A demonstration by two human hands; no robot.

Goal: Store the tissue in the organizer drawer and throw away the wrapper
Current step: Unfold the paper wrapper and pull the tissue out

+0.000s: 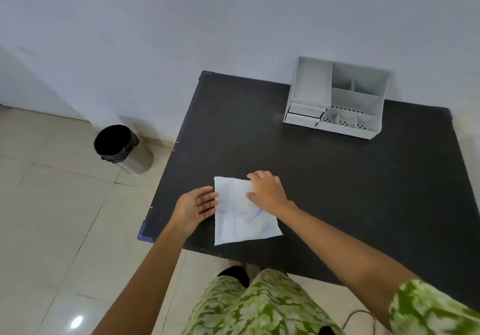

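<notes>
A flat white tissue packet (240, 217) with faint blue print lies near the front left of the black table (337, 191). My right hand (267, 190) rests on the packet's upper right part, fingers bent down onto it. My left hand (196, 206) hovers open at the packet's left edge, palm facing right, fingertips almost touching it. A grey desk organizer (335, 98) stands at the table's back right against the wall, with two shut drawers (304, 116) at its lower left.
A steel waste bin (122, 149) with a black liner stands on the tiled floor left of the table, near the wall. The table's left edge and front edge are close to the packet. A thin cord lies on the floor at the bottom right.
</notes>
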